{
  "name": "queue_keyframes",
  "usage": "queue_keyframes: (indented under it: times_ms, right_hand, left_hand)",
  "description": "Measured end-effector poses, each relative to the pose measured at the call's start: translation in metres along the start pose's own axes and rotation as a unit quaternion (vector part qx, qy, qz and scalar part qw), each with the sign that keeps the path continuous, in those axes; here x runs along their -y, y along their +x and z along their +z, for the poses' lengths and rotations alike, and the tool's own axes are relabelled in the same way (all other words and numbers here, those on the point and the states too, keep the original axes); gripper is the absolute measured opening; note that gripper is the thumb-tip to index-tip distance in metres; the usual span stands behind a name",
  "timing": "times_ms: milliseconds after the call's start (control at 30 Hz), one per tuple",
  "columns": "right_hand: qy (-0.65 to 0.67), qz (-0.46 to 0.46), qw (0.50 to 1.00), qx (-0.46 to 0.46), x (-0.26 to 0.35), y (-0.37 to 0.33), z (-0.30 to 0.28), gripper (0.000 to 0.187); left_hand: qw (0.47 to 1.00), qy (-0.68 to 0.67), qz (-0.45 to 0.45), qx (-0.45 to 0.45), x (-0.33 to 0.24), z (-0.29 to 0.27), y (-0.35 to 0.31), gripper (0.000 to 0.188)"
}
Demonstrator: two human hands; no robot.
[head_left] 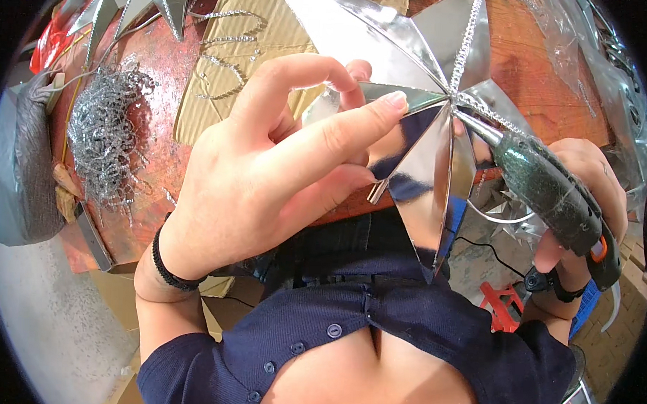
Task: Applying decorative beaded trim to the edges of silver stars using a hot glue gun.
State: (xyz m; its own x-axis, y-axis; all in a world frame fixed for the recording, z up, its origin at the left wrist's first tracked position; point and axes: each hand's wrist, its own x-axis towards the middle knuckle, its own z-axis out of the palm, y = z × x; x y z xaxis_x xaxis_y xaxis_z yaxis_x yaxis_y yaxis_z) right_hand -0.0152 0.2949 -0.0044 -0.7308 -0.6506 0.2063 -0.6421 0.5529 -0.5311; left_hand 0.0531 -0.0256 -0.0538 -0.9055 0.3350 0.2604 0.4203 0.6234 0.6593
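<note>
Over near edge of bench (163, 72): silver star (424, 170), lower point overhanging. Left hand (290, 150), fingers pinching star's left point; right hand (599, 171), fingers wrapped round glue gun (548, 186), nozzle (480, 128) beside silver cord (469, 35). Slipping pinch could skew cord; stray nozzle could burn fingers. Farther, silver tangle (106, 135) near bench's left edge.

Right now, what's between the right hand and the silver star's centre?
Head view: a dark green glue gun. The right hand grips it, and its metal nozzle points at the centre of the silver star.
</note>
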Motion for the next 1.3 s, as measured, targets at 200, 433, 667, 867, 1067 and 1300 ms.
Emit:
queue_keyframes:
  times_ms: [200, 433, 667, 867, 1067, 1300]
  right_hand:
    - [0.017, -0.014, 1.000, 0.011, -0.006, -0.002, -0.003, 0.069]
    - [0.026, -0.024, 0.999, 0.027, -0.005, -0.003, -0.003, 0.082]
    - [0.027, -0.024, 0.999, -0.015, 0.001, 0.000, 0.003, 0.072]
    - [0.022, -0.058, 0.998, 0.013, -0.007, -0.011, -0.004, 0.086]
    - [0.042, -0.085, 0.995, -0.013, -0.006, -0.019, 0.001, 0.082]
    - [0.026, -0.062, 0.998, 0.003, 0.013, -0.012, 0.010, 0.029]
  left_hand:
    - [1.000, 0.017, 0.003, 0.004, -0.001, -0.001, 0.001, 0.057]
    - [1.000, 0.023, -0.004, 0.011, -0.002, -0.002, 0.000, 0.057]
    - [1.000, 0.017, -0.006, 0.016, -0.001, -0.002, 0.000, 0.054]
    - [1.000, 0.009, 0.004, 0.012, 0.001, -0.001, 0.000, 0.050]
    - [1.000, 0.009, 0.001, 0.014, 0.001, 0.001, -0.002, 0.049]
    - [1.000, 0.014, 0.001, 0.015, 0.001, 0.001, -0.002, 0.051]
